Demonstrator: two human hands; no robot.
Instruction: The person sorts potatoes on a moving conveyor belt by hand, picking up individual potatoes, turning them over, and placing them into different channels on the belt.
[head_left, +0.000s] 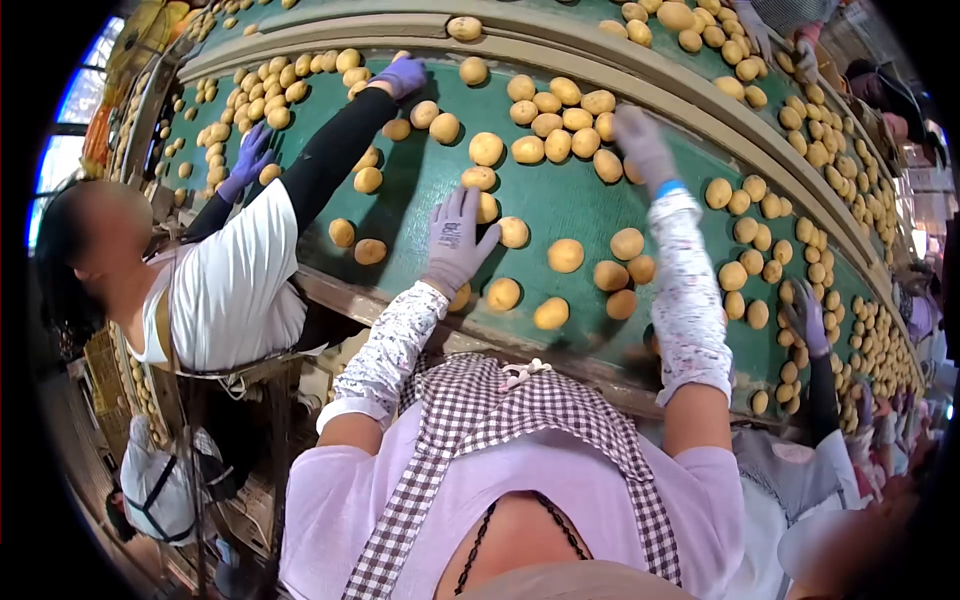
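Note:
My left hand (458, 240), in a grey-lilac glove with dark print, lies palm down over the green belt (570, 210) with fingers stretched and thumb apart. Its fingertips are right by a potato (487, 208), and the thumb reaches toward another potato (513, 233). Farther right, my right hand (643, 148) is smeared by motion in a similar glove with a blue cuff. It hovers beside a cluster of potatoes (577, 119), overlapping the edge of one. Motion blur hides its finger pose, and I cannot tell whether it holds anything.
To the left, a person in a white shirt reaches across with purple gloves (403, 76). At right, another person's gloved hand (808, 318) is over the potatoes. A beige rail (560, 50) separates this belt from a farther one. The belt's near edge (345, 298) runs before me.

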